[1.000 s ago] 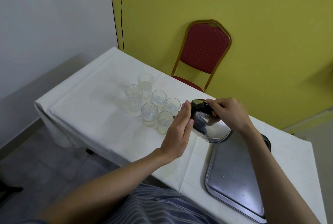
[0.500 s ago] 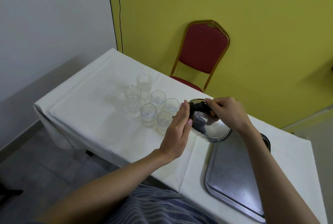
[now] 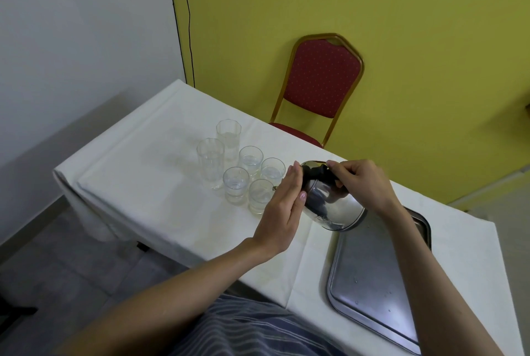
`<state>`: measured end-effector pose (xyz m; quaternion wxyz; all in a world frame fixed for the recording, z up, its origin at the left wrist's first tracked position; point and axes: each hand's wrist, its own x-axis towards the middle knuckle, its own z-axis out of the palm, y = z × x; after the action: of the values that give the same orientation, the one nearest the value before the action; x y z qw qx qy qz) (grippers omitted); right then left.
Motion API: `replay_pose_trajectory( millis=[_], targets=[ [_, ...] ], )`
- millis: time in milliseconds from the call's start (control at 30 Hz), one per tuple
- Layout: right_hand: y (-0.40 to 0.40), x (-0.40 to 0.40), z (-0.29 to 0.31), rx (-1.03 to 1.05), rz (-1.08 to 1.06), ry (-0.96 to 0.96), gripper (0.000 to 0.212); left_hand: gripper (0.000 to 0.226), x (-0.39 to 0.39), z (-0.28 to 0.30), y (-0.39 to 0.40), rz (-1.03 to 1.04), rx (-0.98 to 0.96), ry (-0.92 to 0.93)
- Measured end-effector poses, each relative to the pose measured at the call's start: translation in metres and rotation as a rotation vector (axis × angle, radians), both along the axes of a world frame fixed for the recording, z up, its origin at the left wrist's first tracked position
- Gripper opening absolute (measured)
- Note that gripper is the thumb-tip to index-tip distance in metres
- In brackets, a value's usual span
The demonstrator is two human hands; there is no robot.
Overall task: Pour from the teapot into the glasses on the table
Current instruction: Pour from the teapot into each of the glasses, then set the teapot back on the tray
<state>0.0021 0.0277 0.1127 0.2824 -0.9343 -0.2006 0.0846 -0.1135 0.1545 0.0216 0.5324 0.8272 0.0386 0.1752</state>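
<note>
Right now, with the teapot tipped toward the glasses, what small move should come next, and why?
Probably keep the tilt and hold the spout over the nearest glass. The teapot is tipped in the right hand, the left hand flat against its side, the spout tip at that glass's rim. The hand hides any stream, and that glass's level is hard to judge. The other glasses hold water.

A metal tray (image 3: 372, 278) with some water drops was placed on the right part of the white tablecloth (image 3: 143, 172). A red chair (image 3: 322, 83) was set against the yellow wall (image 3: 401, 26), behind the table.
</note>
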Motion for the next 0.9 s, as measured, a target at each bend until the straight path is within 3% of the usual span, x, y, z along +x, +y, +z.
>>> replay_pose_trajectory(
  millis=[200, 467, 900],
  targets=[
    [-0.013, 0.0, -0.02, 0.11, -0.105, 0.106, 0.056, 0.053, 0.005, -0.004, 0.0, -0.049, 0.059, 0.009],
    [-0.036, -0.006, -0.047, 0.499, -0.283, 0.328, 0.05, 0.052, 0.017, 0.0, 0.0, -0.171, 0.176, 0.002],
    [-0.099, -0.031, -0.084, 1.078, -0.884, 0.403, 0.033, 0.05, 0.086, 0.014, -0.049, -0.579, 0.714, -0.203]
  ],
)
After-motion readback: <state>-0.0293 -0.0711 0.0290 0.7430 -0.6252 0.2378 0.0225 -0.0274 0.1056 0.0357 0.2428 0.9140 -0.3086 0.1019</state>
